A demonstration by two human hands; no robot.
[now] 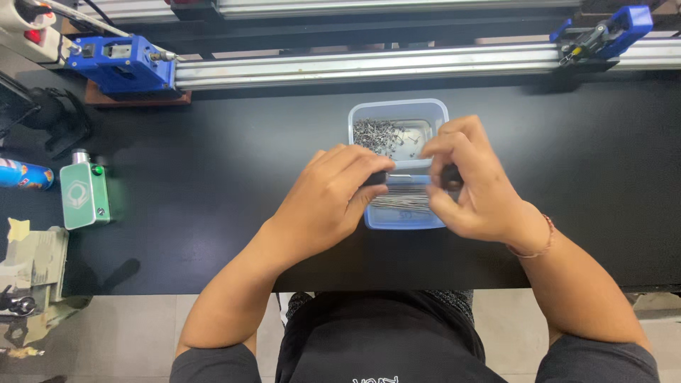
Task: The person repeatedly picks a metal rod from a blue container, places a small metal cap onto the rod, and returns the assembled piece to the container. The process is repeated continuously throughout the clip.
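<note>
— Black matte tabletop (pixel 213 213), smooth, running the whole width; pale tiled floor below its near edge. What's at the far left?

— Blue metal block (pixel 122 62) at the end of a long silver aluminium rail (pixel 369 65) along the back. Nearer, a flat green rectangular box with a silver cap (pixel 85 193), lying on the table. Just left of it, a blue cylindrical can (pixel 25 174) on its side, cut off by the frame edge.

— Centre?

— Clear rectangular plastic tub with rounded corners (pixel 433 113), sitting on the table straight ahead of the person. Far end holds a heap of small grey metal pins (pixel 374 133), tangled and glinting. Near end shows thin straight silver wires (pixel 404 202) lying side by side.

— Hands?

— Left hand (pixel 330 202) hovers over the tub's near left corner, fingers curled shut around a small dark object (pixel 376 178); mostly hidden, kind unclear. Right hand (pixel 472 181) over the tub's right side, thumb and fingers pinched closed on another small dark piece (pixel 450 176). Thin cord bracelet (pixel 539 241) on that wrist.

— Far right?

— Second blue metal clamp (pixel 617 28) on the rail's end.
</note>
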